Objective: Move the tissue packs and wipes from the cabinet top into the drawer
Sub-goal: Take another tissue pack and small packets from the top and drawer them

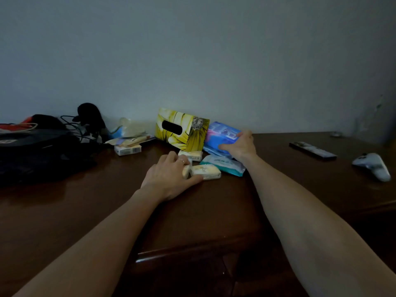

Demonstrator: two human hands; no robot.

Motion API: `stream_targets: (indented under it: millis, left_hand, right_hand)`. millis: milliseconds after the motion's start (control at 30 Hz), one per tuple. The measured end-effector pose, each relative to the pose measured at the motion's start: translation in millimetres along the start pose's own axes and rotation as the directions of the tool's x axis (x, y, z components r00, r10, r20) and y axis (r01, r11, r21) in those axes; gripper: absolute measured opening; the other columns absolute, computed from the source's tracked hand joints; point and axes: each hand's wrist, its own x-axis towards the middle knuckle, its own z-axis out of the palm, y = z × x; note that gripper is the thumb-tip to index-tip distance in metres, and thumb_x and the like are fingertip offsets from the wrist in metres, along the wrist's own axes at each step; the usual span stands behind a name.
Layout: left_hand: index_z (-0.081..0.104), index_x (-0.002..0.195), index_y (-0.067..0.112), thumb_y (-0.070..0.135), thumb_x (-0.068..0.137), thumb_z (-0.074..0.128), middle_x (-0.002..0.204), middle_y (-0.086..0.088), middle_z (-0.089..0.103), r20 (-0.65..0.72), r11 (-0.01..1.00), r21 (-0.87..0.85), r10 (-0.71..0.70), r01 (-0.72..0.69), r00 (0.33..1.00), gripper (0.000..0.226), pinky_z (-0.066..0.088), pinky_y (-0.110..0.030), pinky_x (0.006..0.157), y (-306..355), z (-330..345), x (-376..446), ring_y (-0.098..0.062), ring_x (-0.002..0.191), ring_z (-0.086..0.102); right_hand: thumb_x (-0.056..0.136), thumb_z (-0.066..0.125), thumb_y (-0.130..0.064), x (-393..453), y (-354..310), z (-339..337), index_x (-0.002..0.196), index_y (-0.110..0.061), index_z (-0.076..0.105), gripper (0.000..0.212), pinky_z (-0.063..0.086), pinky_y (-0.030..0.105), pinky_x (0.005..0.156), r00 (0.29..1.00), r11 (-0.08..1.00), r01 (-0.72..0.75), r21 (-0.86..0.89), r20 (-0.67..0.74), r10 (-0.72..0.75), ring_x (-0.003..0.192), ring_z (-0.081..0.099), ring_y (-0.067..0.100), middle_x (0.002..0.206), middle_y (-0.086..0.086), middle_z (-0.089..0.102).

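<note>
Left grip [171, 174]: clasped small tissue pack [205, 171], light, squashy.
Right grip [240, 144]: grasped blue wipes [220, 133]; slick, floppy; took its edge.

Dim, bluish light; edges bowed, corners perhaps soft.

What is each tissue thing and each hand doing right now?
left hand: grips small tissue packs on the cabinet top.
right hand: grips the blue wipes pack, which is tilted.
teal wipes pack: lying flat, untouched.
yellow tissue box: leaning back, slot facing out.
</note>
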Motion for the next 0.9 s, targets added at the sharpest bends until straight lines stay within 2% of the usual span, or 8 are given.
stream_targets:
  millis: [67, 133, 200, 267, 367, 533, 667, 900]
  left_hand:
    - [0.052, 0.125, 0.03, 0.093, 0.068, 0.036, 0.109, 0.003, 0.042, -0.045, 0.998, 0.048, -0.032, 0.034, 0.998, 0.086, 0.047, -0.036, 0.078, 2, -4, -6, -0.018, 0.106, 0.046]
    - [0.053, 0.124, 0.026, 0.097, 0.063, 0.03, 0.111, 0.0, 0.043, -0.082, 0.993, 0.105, -0.051, 0.059, 0.995, 0.096, 0.045, -0.046, 0.094, 4, -4, -10, -0.022, 0.11, 0.043]
    - [0.047, 0.137, 0.026, 0.099, 0.062, 0.026, 0.135, -0.009, 0.039, -0.045, 0.989, 0.133, -0.059, 0.064, 0.997, 0.107, 0.023, -0.061, 0.113, 5, -4, -10, -0.031, 0.137, 0.027]
    - [0.027, 0.154, 0.028, 0.099, 0.064, 0.028, 0.163, -0.006, 0.014, 0.082, 0.995, 0.077, -0.072, 0.066, 0.994, 0.115, 0.009, -0.064, 0.116, 2, -5, -7, -0.029, 0.152, 0.0]
    - [0.019, 0.158, 0.027, 0.1, 0.064, 0.026, 0.164, -0.002, 0.022, 0.223, 0.998, 0.052, -0.053, 0.043, 0.973, 0.12, 0.023, -0.057, 0.117, -3, -10, -3, -0.028, 0.149, 0.018]
    - [0.035, 0.151, 0.022, 0.106, 0.052, 0.013, 0.141, -0.011, 0.046, 0.08, 0.987, 0.152, -0.065, 0.052, 0.995, 0.132, 0.028, -0.054, 0.111, -1, -8, -10, -0.032, 0.129, 0.04]
    - [0.045, 0.142, 0.015, 0.109, 0.042, 0.026, 0.132, -0.011, 0.051, 0.015, 0.987, 0.046, -0.152, 0.152, 0.988, 0.138, 0.041, -0.045, 0.103, 1, -15, -22, -0.03, 0.121, 0.046]
    - [0.052, 0.122, 0.021, 0.083, 0.06, 0.064, 0.112, -0.004, 0.058, -0.261, 0.986, -0.016, -0.167, 0.168, 0.951, 0.089, 0.049, -0.038, 0.079, 0, -39, -83, -0.025, 0.105, 0.054]
  right_hand:
    - [0.046, 0.081, -0.072, -7, -8, -5, 0.129, -0.011, 0.046, 0.109, 0.044, 0.046, 0.104, 0.999, 0.991, -0.014, -0.131, -0.04, 0.008, 0.126, 0.047, 0.032, 0.133, 0.01, 0.049]
    - [0.039, 0.076, -0.077, -17, -12, -4, 0.13, -0.014, 0.045, 0.114, 0.04, 0.043, 0.107, 0.998, 0.992, 0.01, -0.129, -0.066, -0.019, 0.128, 0.042, 0.03, 0.134, 0.008, 0.047]
    - [0.045, 0.085, -0.067, -24, -14, 1, 0.141, -0.019, 0.035, 0.118, 0.035, 0.042, 0.111, 0.999, 0.998, 0.033, -0.043, -0.036, -0.035, 0.135, 0.035, 0.03, 0.144, 0.008, 0.037]
    - [0.056, 0.092, -0.053, -26, -12, 6, 0.152, -0.022, 0.023, 0.121, 0.034, 0.046, 0.114, 0.999, 1.0, 0.016, 0.026, 0.044, -0.017, 0.141, 0.032, 0.033, 0.153, 0.012, 0.026]
    - [0.067, 0.088, -0.05, -28, -6, 9, 0.15, -0.028, 0.027, 0.105, 0.04, 0.047, 0.109, 0.996, 1.0, -0.014, 0.021, 0.085, 0.012, 0.134, 0.043, 0.037, 0.146, 0.017, 0.039]
    - [0.072, 0.083, -0.044, -41, -3, 14, 0.14, -0.025, 0.032, 0.087, 0.047, 0.045, 0.098, 0.995, 0.996, 0.002, 0.089, -0.102, 0.007, 0.12, 0.053, 0.04, 0.138, 0.016, 0.037]
    - [0.069, 0.083, -0.042, -56, -8, 2, 0.134, -0.024, 0.035, 0.082, 0.046, 0.033, 0.081, 0.95, 0.964, -0.019, 0.264, -0.295, 0.1, 0.11, 0.058, 0.039, 0.134, 0.014, 0.036]
    - [0.069, 0.085, -0.038, -137, -47, -31, 0.133, -0.028, 0.037, 0.081, 0.044, 0.021, 0.077, 0.942, 0.849, 0.189, 0.494, -0.336, -0.014, 0.104, 0.053, 0.018, 0.132, 0.007, 0.036]
